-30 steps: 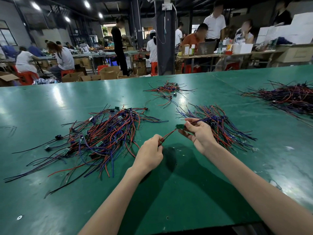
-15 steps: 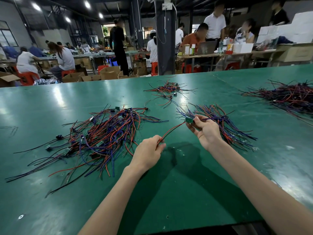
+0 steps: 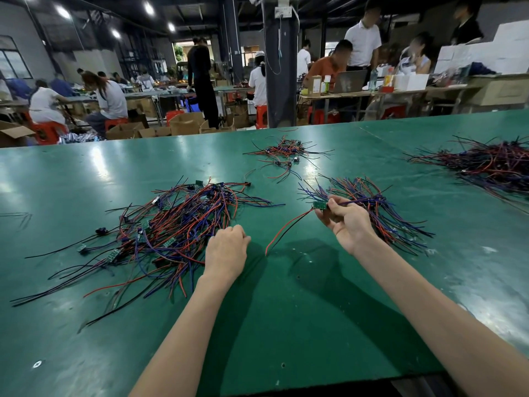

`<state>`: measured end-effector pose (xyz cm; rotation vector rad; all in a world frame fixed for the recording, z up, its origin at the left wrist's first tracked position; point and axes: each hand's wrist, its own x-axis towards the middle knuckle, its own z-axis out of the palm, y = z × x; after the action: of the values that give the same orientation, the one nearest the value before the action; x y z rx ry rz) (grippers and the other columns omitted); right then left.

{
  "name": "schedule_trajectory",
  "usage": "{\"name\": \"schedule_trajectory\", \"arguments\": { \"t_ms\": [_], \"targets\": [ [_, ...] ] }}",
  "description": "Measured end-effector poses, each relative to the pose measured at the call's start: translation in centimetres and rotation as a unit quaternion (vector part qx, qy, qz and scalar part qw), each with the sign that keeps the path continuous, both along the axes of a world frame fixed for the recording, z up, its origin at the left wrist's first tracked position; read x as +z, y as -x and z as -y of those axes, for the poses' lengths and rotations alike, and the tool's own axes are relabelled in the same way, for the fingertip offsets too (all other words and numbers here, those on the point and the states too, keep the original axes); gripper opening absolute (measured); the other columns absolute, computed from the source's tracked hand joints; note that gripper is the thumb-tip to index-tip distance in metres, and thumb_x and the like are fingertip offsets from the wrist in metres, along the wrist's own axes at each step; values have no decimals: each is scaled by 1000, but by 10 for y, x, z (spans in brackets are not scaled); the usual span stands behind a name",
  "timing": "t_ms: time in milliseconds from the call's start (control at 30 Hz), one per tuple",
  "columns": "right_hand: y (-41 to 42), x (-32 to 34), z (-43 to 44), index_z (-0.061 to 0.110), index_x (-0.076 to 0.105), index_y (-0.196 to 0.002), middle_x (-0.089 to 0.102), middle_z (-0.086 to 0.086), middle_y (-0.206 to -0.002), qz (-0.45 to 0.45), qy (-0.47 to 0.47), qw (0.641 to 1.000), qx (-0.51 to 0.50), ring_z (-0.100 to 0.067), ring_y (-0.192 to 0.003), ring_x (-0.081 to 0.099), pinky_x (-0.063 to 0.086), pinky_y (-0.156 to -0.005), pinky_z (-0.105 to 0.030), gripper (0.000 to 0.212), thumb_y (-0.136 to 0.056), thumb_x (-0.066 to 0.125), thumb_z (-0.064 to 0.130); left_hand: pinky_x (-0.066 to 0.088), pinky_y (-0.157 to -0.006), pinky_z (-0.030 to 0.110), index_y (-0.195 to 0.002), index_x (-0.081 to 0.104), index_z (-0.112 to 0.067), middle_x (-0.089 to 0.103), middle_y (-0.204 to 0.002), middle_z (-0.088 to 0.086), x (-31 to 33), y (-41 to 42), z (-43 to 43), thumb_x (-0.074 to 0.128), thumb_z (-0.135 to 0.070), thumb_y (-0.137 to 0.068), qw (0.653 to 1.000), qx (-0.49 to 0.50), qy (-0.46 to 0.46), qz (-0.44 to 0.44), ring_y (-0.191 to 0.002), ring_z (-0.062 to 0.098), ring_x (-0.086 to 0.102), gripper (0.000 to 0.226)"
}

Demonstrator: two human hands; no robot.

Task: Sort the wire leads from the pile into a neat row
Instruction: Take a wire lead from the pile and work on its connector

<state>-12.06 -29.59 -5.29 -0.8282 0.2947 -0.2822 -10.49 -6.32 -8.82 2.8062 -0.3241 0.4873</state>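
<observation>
A tangled pile of red, blue and black wire leads (image 3: 177, 233) with small green boards lies on the green table at the left. A more ordered bundle of leads (image 3: 380, 213) fans out at the right. My right hand (image 3: 346, 222) pinches one wire lead (image 3: 289, 227) by its small green board, just left of the bundle; its red and black wires hang free down to the table. My left hand (image 3: 227, 253) hovers with curled fingers at the right edge of the pile and holds nothing that I can see.
A smaller heap of leads (image 3: 283, 156) lies further back on the green table (image 3: 286, 325). A large dark pile (image 3: 486, 164) sits at the far right. Beyond the far edge, people work at other benches beside cardboard boxes and a pillar.
My left hand has let go of the lead's wire ends and moved left to the pile's edge. My right hand has carried the board end up and right, toward the bundle.
</observation>
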Motion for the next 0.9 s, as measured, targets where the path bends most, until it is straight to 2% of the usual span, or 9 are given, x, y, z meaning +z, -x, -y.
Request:
{"name": "schedule_trajectory", "arguments": {
  "t_ms": [67,200,300,367,433,467,533,633,900],
  "targets": [
    [1,1,0,1,57,-83,53,-10,-84,-6,3,1000,22,-20,-76,56,58,-55,-28,15,-93,50,-7,43,-83,35,-106,57,-10,64,-105,6,-1,-4,-5,42,-31,-100,999,40,0,8,-99,24,55,27],
    [5,0,-7,0,57,-88,57,-7,-63,-8,4,995,101,-13,-51,58,58,-54,-27,14,-93,47,-9,39,-88,37,-103,60,-11,64,-106,6,0,-5,-8,44,-34,-99,995,84,24,43,-103,26,51,28],
    [11,1,-13,-3,60,-93,59,-8,-65,-15,28,983,183,-14,-54,58,57,-54,-24,11,-91,49,-7,39,-83,34,-98,62,-11,63,-96,3,7,0,0,51,-31,-97,985,21,150,84,-94,22,51,23],
    [14,0,-17,-3,62,-95,58,-7,-69,-23,68,971,227,-13,-57,56,56,-55,-23,11,-87,55,-5,45,-74,28,-91,64,-11,65,-85,1,16,5,10,55,-25,-95,942,-67,328,0,-80,17,57,18],
    [16,-2,-21,-1,64,-95,63,-6,-68,-26,114,959,258,-12,-56,57,55,-54,-23,13,-83,60,-4,49,-62,22,-83,65,-11,67,-74,-1,24,14,22,55,-20,-95,859,-128,476,-139,-64,11,62,18],
    [17,-4,-24,-1,65,-94,65,-6,-68,-26,137,954,267,-11,-56,59,55,-54,-23,14,-81,62,-4,50,-58,20,-81,65,-11,67,-69,-2,24,19,28,54,-18,-95,825,-146,507,-200,-58,8,62,19],
    [17,-7,-27,1,66,-89,67,-7,-69,-26,188,944,270,-11,-57,62,56,-55,-22,11,-79,65,-4,51,-55,18,-80,66,-9,66,-63,-4,21,27,37,54,-17,-95,785,-172,523,-285,-54,6,61,21],
    [17,-10,-30,3,67,-81,66,-5,-65,-21,244,936,254,-12,-56,63,56,-57,-23,7,-78,68,-4,54,-57,19,-85,65,-5,69,-73,4,17,33,43,56,-10,-93,754,-186,535,-332,-57,9,64,14],
    [16,-13,-33,8,68,-79,63,3,-60,-12,279,931,237,-4,-53,58,50,-54,-16,10,-80,69,-2,55,-60,24,-88,66,-5,65,-79,8,18,32,42,61,-4,-89,739,-144,561,-343,-59,14,61,5]
  ]
}}
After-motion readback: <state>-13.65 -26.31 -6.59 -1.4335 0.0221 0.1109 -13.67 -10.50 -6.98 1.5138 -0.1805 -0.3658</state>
